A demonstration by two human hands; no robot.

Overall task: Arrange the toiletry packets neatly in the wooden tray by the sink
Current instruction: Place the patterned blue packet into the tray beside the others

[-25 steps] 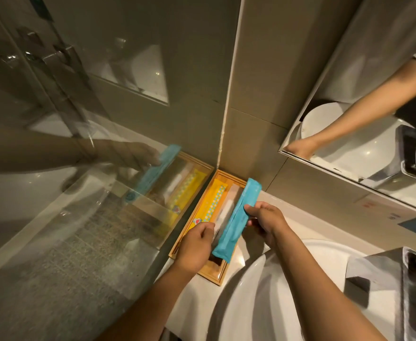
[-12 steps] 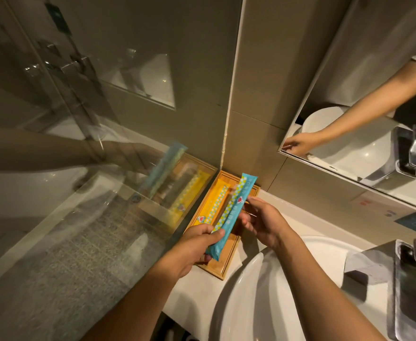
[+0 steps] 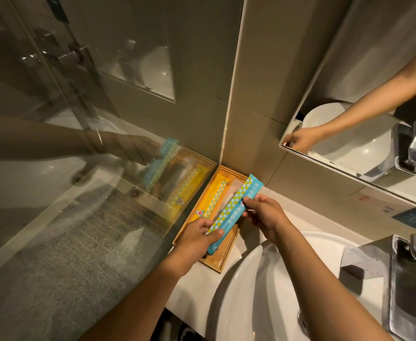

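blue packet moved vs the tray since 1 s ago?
Yes. The blue packet has flipped pattern-side up and now lies more in line with the wooden tray.

blue packet [image 3: 234, 212]: sky blue, one strip of white-and-yellow checks. yellow packet [image 3: 212, 198]: golden, white checked strip. clear packet [image 3: 228, 196] between them, whitish. wooden tray [image 3: 223, 259]: honey-brown. sink [image 3: 263, 291] white. counter [image 3: 189, 294] off-white.

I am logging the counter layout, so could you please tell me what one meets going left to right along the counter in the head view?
Glass shower panel → yellow packet → blue packet → white sink basin → chrome tap.
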